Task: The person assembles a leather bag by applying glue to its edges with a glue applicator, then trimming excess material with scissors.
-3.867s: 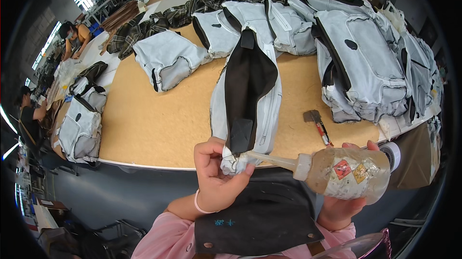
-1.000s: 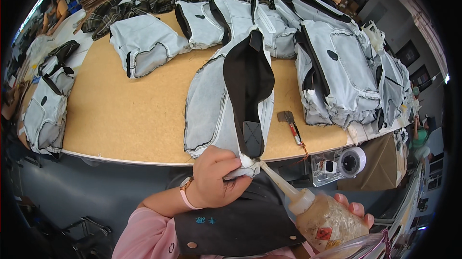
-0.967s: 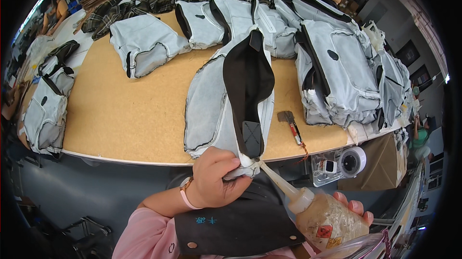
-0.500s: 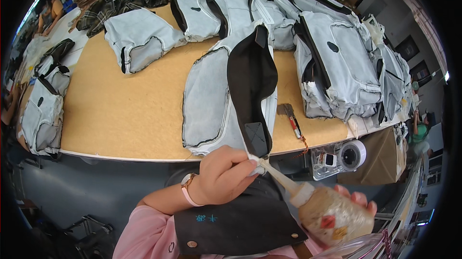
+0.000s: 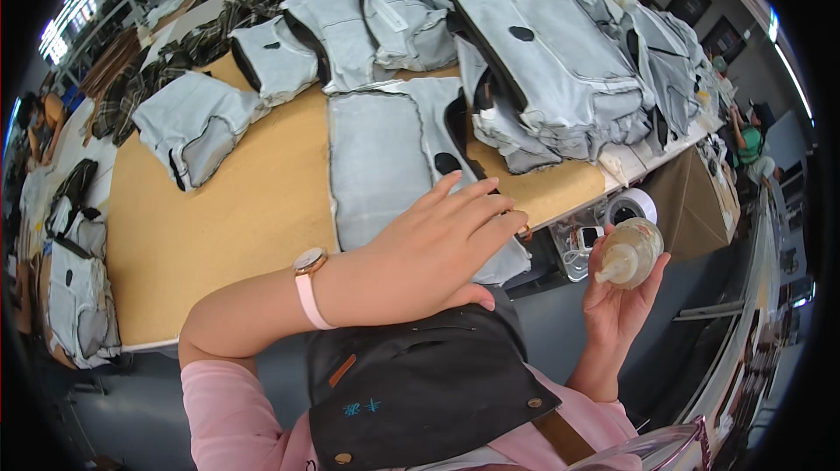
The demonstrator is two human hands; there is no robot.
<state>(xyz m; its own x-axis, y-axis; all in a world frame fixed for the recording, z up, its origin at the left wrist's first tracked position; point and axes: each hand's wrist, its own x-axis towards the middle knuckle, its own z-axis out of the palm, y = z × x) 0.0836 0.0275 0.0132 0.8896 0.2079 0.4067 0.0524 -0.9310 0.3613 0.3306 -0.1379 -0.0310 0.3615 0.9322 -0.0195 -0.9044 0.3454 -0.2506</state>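
Your released left hand (image 5: pixel 437 248) seems to arrange the bag shell (image 5: pixel 376 156); grasping needs curling. Right hand (image 5: pixel 612 309) clasps squeeze bottle (image 5: pixel 637 254), three o'clock.

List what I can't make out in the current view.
All in the head view:
Left hand: palm and any grip on the light-gray sewn bag beneath, hidden by the back of the hand.
Squeeze bottle in the right hand: base and fill level, hidden because its nozzle end faces the camera.
Person in green: hand details, too small near the right rim.
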